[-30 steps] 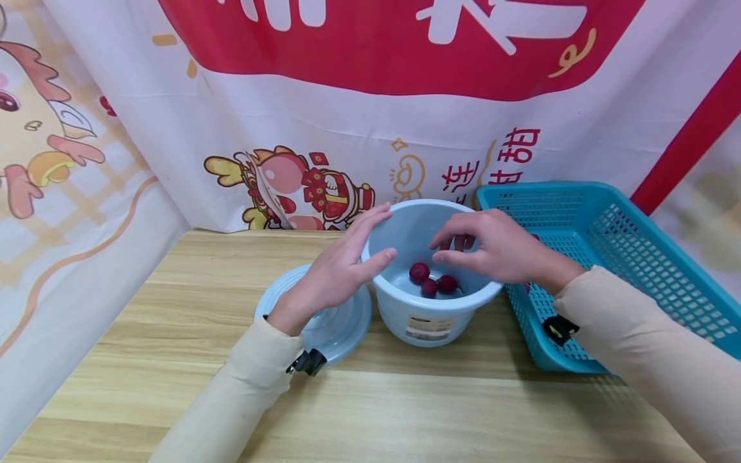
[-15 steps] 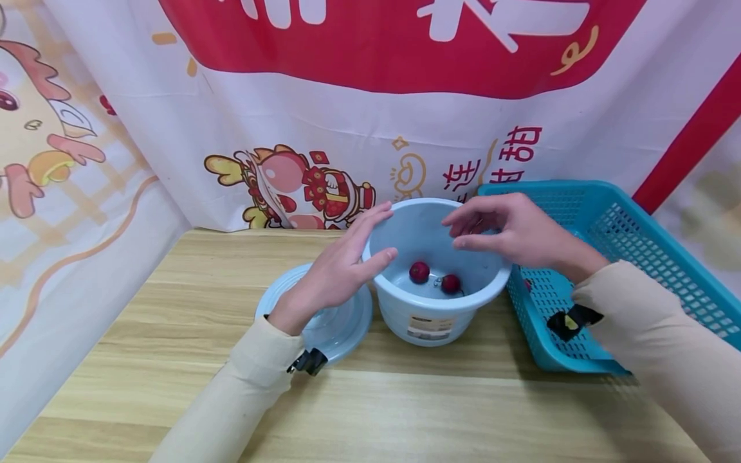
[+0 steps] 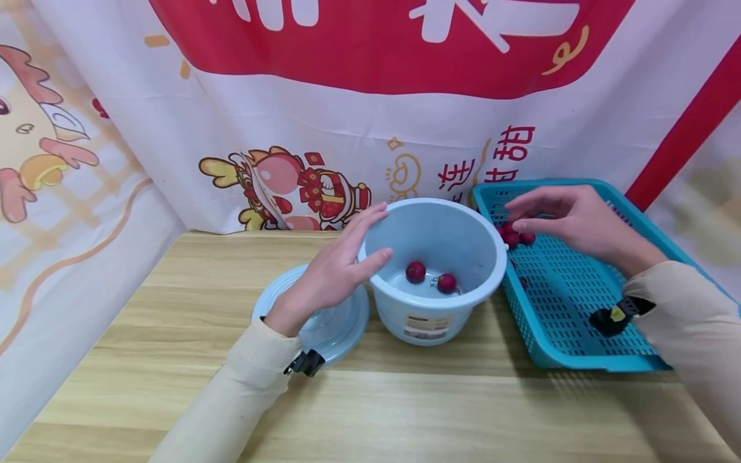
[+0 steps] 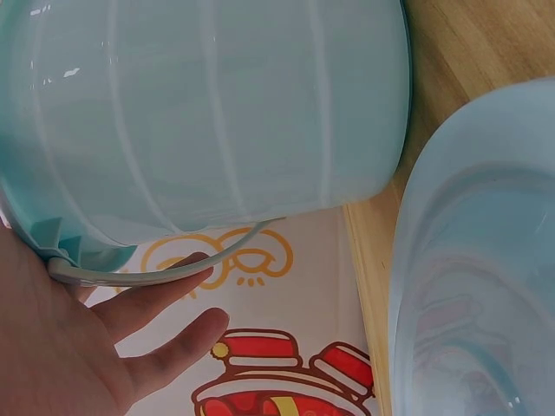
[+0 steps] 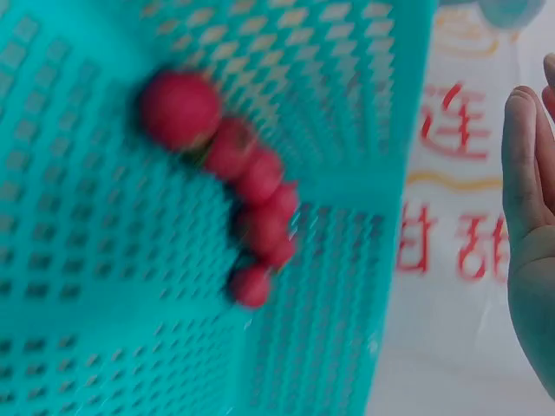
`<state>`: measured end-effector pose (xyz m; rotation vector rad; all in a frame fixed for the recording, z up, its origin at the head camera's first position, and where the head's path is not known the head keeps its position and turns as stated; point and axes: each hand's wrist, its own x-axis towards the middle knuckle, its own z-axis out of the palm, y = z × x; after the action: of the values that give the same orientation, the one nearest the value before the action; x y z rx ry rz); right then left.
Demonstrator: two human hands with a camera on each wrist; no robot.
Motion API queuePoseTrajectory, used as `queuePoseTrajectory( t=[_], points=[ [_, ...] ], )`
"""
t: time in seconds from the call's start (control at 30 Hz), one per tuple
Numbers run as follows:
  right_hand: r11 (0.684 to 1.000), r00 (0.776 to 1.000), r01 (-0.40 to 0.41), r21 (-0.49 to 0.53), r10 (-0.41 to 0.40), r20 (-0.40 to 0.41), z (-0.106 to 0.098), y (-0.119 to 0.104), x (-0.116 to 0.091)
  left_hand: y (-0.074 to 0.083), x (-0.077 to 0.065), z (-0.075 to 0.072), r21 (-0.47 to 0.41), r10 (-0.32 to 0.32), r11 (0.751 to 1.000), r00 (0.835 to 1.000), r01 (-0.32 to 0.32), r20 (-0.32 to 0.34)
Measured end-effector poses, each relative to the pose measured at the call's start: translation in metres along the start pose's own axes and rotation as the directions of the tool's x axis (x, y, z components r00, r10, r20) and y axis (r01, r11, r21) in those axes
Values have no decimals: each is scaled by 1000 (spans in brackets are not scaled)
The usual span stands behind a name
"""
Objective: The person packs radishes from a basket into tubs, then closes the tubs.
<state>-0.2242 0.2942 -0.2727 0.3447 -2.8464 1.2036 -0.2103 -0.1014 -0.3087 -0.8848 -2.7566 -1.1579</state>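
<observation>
A light-blue bucket (image 3: 425, 315) stands in the middle of the table, with two red radishes (image 3: 415, 272) visible inside. Its near wall hides part of the floor. My left hand (image 3: 338, 267) rests at the bucket's left rim, fingers straight and spread. In the left wrist view its fingers (image 4: 169, 351) lie beside the handle (image 4: 165, 276). My right hand (image 3: 585, 225) is over the turquoise basket (image 3: 579, 302), fingers slightly bent and thumb apart, with nothing seen in it. Several radishes (image 5: 260, 225) lie along the basket wall, apart from this hand in the right wrist view.
A light-blue lid (image 3: 341, 334) lies on the wooden table (image 3: 191, 347) left of the bucket, under my left forearm. A white and red printed cloth (image 3: 324, 128) hangs behind the table. The basket stands close to the bucket's right side.
My right hand has moved right, from over the bucket to over the basket. One of three radishes seen in the bucket has gone from sight. The left hand has stayed at the rim.
</observation>
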Motion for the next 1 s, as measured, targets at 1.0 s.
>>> queuePoseTrajectory(
  t=[1.0],
  points=[
    [991, 917, -134, -27, 135, 375, 1, 82, 1, 1, -1, 0, -8, -11, 1000, 1000, 11, 3]
  ],
)
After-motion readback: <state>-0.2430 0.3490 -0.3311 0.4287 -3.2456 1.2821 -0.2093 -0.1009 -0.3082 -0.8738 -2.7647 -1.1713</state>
